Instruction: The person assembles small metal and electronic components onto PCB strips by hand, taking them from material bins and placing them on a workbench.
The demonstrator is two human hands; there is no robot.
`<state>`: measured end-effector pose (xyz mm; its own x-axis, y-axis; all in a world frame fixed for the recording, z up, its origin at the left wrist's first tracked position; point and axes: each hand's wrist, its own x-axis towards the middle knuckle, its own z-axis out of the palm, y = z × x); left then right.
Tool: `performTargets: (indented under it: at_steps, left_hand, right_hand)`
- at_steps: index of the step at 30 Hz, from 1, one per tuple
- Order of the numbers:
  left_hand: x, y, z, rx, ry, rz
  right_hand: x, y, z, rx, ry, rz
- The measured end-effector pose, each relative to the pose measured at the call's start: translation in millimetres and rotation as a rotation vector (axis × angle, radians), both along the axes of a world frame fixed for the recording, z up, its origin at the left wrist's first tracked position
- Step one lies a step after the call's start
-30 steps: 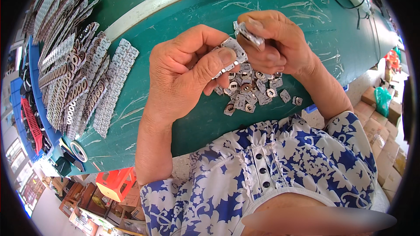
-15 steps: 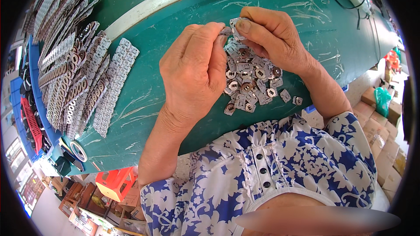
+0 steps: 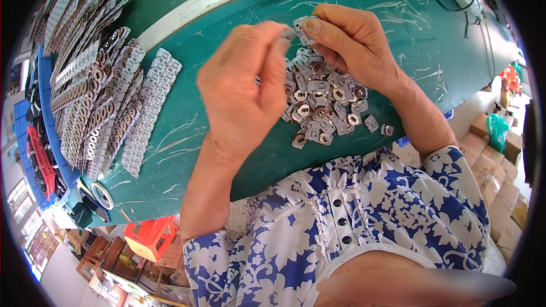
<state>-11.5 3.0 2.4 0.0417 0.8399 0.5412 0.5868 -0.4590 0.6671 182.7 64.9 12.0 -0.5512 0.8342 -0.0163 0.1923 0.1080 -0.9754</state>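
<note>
Between thumb and fingers, my right hand (image 3: 358, 45) pinches a small grey board piece (image 3: 301, 29) with cut-outs in it. My left hand (image 3: 242, 88) is just to its left, smeared by motion, its thumb and forefinger closed on a small grey piece (image 3: 289, 34) whose details are blurred. The two pieces are slightly apart. Below both hands lies a loose pile of small board pieces (image 3: 318, 88), some carrying round metal parts. Two of those pieces sit a little apart at the pile's right side.
On the left of the green table (image 3: 176, 153) lie many long strips of joined boards (image 3: 149, 111), stacked and overlapping. Beyond them are a blue bin (image 3: 57, 136), a red basket (image 3: 41, 162) and a tape roll (image 3: 102, 196). A white rail (image 3: 210, 3) crosses the far side.
My left hand has moved slightly left, away from the piece in my right hand, with a small piece in its fingers. My right hand has shifted slightly left and up.
</note>
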Motion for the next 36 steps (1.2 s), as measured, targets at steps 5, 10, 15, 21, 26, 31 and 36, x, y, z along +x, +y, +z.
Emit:
performTargets:
  at_steps: [5,10,15,21,26,31,36]
  left_hand:
    - [-3.4,3.0,1.4,-0.014,-0.137,-0.1]
    - [-2.0,0.7,0.7,-0.144,-0.206,-0.139]
    - [-6.2,-5.9,4.4,-0.287,-0.189,-0.217]
    - [-4.3,-4.0,4.3,-0.396,-0.182,-0.11]
    - [-4.6,-6.6,19.0,-0.641,-0.631,-0.206]
    - [-0.5,0.1,8.7,-0.649,-1.008,-0.227]
    - [3.5,2.6,2.0,-0.314,-0.563,-0.035]
  right_hand:
    - [6.3,5.0,-11.5,0.565,-0.135,0.183]
    - [16.0,11.8,-8.0,0.484,-0.148,0.096]
    - [11.7,11.6,-4.0,0.425,-0.116,0.254]
    - [10.0,12.9,-3.2,0.424,-0.125,0.236]
    - [5.0,13.6,4.7,0.415,-0.052,0.215]
    - [-5.5,15.8,12.6,-0.629,0.388,0.202]
    - [-13.2,9.7,7.2,-0.238,0.215,0.033]
